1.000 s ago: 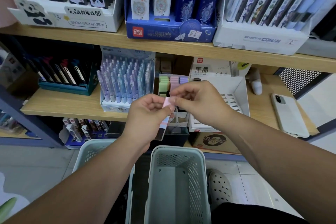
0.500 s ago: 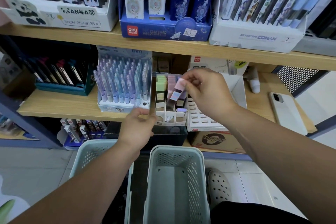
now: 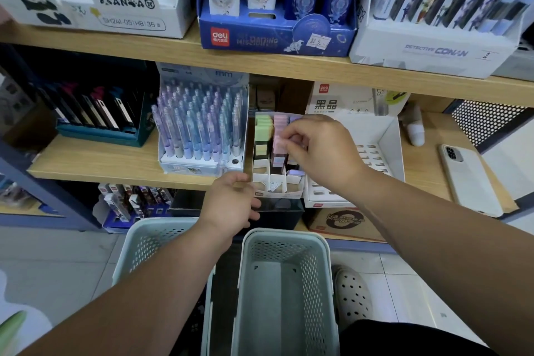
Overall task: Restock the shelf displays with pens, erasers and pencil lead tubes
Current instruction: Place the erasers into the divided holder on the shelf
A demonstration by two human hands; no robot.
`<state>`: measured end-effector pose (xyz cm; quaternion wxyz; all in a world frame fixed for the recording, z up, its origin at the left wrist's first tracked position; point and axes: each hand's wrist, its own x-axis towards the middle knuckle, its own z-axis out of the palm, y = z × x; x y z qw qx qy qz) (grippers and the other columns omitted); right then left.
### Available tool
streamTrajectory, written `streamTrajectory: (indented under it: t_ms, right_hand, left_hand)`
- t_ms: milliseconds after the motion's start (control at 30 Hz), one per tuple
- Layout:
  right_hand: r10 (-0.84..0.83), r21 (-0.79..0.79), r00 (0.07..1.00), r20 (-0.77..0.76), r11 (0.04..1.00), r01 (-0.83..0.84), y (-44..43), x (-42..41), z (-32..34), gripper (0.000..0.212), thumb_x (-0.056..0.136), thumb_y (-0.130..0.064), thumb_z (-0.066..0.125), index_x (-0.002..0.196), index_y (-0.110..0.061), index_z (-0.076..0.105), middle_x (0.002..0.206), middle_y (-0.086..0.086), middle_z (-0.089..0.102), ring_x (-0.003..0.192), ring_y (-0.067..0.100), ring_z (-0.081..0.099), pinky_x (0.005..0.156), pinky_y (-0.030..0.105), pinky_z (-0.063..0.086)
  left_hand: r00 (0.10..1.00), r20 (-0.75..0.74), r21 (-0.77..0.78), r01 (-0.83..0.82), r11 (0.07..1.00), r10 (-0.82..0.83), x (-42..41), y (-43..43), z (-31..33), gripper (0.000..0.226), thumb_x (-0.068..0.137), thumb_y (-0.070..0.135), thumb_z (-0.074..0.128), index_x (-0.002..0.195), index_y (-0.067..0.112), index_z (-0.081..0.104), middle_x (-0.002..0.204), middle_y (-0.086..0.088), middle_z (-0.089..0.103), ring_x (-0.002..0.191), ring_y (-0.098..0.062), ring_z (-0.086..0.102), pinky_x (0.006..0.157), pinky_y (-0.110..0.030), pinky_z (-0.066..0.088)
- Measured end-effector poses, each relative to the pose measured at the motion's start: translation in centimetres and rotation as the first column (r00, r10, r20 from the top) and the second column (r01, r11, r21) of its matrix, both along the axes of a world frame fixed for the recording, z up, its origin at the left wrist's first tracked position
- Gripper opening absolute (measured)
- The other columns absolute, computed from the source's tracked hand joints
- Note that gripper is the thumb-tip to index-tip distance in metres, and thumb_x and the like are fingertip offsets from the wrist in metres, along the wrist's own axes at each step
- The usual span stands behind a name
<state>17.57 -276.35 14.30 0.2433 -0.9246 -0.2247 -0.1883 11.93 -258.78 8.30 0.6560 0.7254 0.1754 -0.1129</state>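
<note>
Wooden shelving (image 3: 101, 165) in a stationery shop carries the displays, with a white stand of pastel purple and blue pens (image 3: 199, 136) on the middle shelf and, just to its right, a white cardboard eraser tray (image 3: 260, 179) split into three lanes. The step in hand looks to be seating one more eraser in that tray. To do it well, the tray should be steadied at its front left corner so it cannot slide back. The block should be kept square to the dividers, lowered into a lane of matching colour, and pressed flush with its neighbours rather than dropped in crooked. The left hand (image 3: 231, 205) sits at the tray's front left corner with its fingers loosely curled. Whether it actually grips the cardboard or only rests beside it cannot be told. The right hand (image 3: 323, 153) reaches in from the right over the rear of the tray, wrist raised and knuckles up. It pinches a small pale pink eraser block (image 3: 295, 139) between thumb and fingertips, just beside the row of pink erasers (image 3: 279, 133). An empty grey-green perforated plastic basket (image 3: 284, 283) stands on the floor below.
</note>
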Motion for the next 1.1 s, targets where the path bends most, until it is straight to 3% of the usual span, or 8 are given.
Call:
streamTrajectory:
  t_ms: [67,133,267,400,733,833,933,1100]
  right_hand:
    - [0.06,-0.059,0.998,-0.025,0.996,-0.061,-0.6,-0.3,0.3,0.038,0.079,-0.054,0.071,0.096,-0.02,0.078,0.088,-0.004,0.069,0.087,0.018,0.06,0.078,0.033,0.052]
    - [0.115,-0.142,0.993,-0.018,0.983,-0.116,-1.8,-0.3,0.3,0.054,0.068,-0.063,0.076,0.099,-0.019,0.078,0.094,-0.001,0.069,0.093,0.023,0.061,0.082,0.032,0.05]
    - [0.07,-0.159,0.994,0.081,0.986,-0.056,-2.9,-0.1,0.5,0.031,0.066,-0.038,0.091,0.081,-0.016,0.075,0.083,-0.002,0.064,0.083,0.022,0.059,0.071,0.032,0.049]
    - [-0.078,-0.108,0.997,-0.002,0.991,0.077,-2.9,0.1,0.1,0.029,0.074,-0.035,0.086,0.087,-0.017,0.068,0.067,-0.014,0.048,0.066,0.016,0.053,0.062,0.035,0.05]
    - [-0.12,0.063,0.992,-0.045,0.99,0.123,-1.7,1.8,-1.7,0.012,0.088,-0.024,0.076,0.093,-0.015,0.07,0.082,0.0,0.074,0.077,0.022,0.069,0.072,0.037,0.057]
    - [-0.102,0.046,0.995,-0.009,0.994,0.102,-0.9,2.3,-1.5,0.012,0.088,-0.026,0.076,0.091,-0.017,0.069,0.076,-0.004,0.07,0.074,0.021,0.066,0.068,0.036,0.055]
    - [-0.072,0.049,0.997,0.007,0.996,0.072,-0.6,2.8,-1.5,0.014,0.084,-0.026,0.077,0.094,-0.02,0.069,0.074,-0.004,0.063,0.07,0.02,0.06,0.065,0.036,0.054]
    - [-0.096,0.025,0.994,0.052,0.995,0.094,-1.3,3.3,-1.6,0.029,0.077,-0.03,0.083,0.104,-0.021,0.077,0.108,0.005,0.065,0.099,0.024,0.061,0.077,0.028,0.047]
  left_hand:
    - [1.0,0.003,0.004,0.01,1.0,-0.01,0.1,0.0,-0.1,0.016,0.102,0.019,0.051,0.117,0.025,0.055,0.089,-0.015,0.073,0.066,-0.026,0.067,0.055,-0.031,0.05]
    - [1.0,0.005,0.014,0.012,1.0,-0.013,0.3,-0.1,-0.3,0.017,0.102,0.019,0.05,0.118,0.025,0.055,0.088,-0.013,0.073,0.065,-0.025,0.067,0.055,-0.031,0.05]
    - [1.0,0.017,0.036,-0.007,0.999,0.006,0.2,-0.4,-0.4,0.017,0.103,0.019,0.049,0.118,0.025,0.053,0.087,-0.012,0.073,0.063,-0.024,0.066,0.053,-0.03,0.049]
    - [0.999,0.013,0.025,-0.045,0.999,0.045,0.1,-0.9,-0.4,0.017,0.104,0.018,0.045,0.119,0.025,0.05,0.085,-0.011,0.074,0.06,-0.024,0.066,0.049,-0.028,0.048]
    - [0.959,-0.073,-0.231,-0.285,0.93,0.275,0.6,-2.1,-0.1,0.005,0.101,0.015,0.056,0.105,0.012,0.057,0.086,-0.014,0.076,0.073,-0.027,0.076,0.062,-0.034,0.06]
    - [0.933,0.007,-0.121,-0.357,0.926,0.36,1.0,-2.4,-0.6,0.007,0.091,0.02,0.066,0.094,0.015,0.062,0.078,-0.01,0.075,0.062,-0.025,0.071,0.056,-0.034,0.056]
    - [0.909,0.265,0.1,-0.357,0.929,0.321,1.0,-2.7,-0.2,0.022,0.08,0.025,0.074,0.07,0.019,0.056,0.06,0.005,0.063,0.054,-0.015,0.056,0.061,-0.031,0.052]
    - [0.881,0.471,0.33,-0.223,0.917,0.045,2.6,-2.6,2.5,0.018,0.082,0.032,0.08,0.085,0.024,0.064,0.057,0.009,0.058,0.054,-0.001,0.055,0.061,-0.013,0.046]
